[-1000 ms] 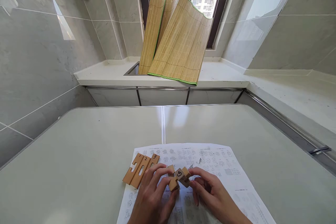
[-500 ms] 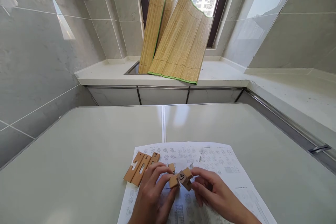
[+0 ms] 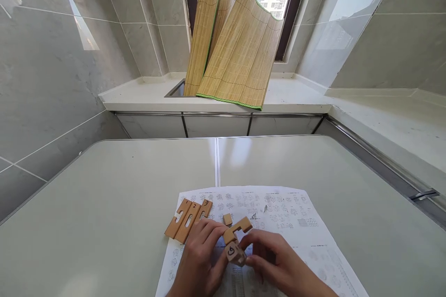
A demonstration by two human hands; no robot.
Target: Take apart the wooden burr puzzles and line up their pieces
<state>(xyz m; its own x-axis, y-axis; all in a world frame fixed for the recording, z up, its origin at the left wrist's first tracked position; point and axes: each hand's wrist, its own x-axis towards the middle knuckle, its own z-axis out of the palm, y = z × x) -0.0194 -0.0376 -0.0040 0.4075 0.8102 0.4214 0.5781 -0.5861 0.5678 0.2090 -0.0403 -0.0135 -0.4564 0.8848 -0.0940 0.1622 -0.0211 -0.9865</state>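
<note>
Both my hands meet at the near edge of a printed sheet on the table. My left hand and my right hand together grip a cluster of notched wooden puzzle pieces; one end carries a handwritten digit and faces me. A small piece end pokes up just behind the cluster. Left of my left hand, three flat slotted wooden pieces marked 1, 2 and 3 lie side by side on the sheet's corner.
The grey table has a seam down its middle. Behind it runs a white counter with a sink recess and a rolled bamboo mat leaning on the window. A tiled ledge borders the right side.
The held cluster has been turned over: the marked end, earlier on top, now points down toward me, and a hooked piece sticks up behind. Both hands slid slightly nearer.
</note>
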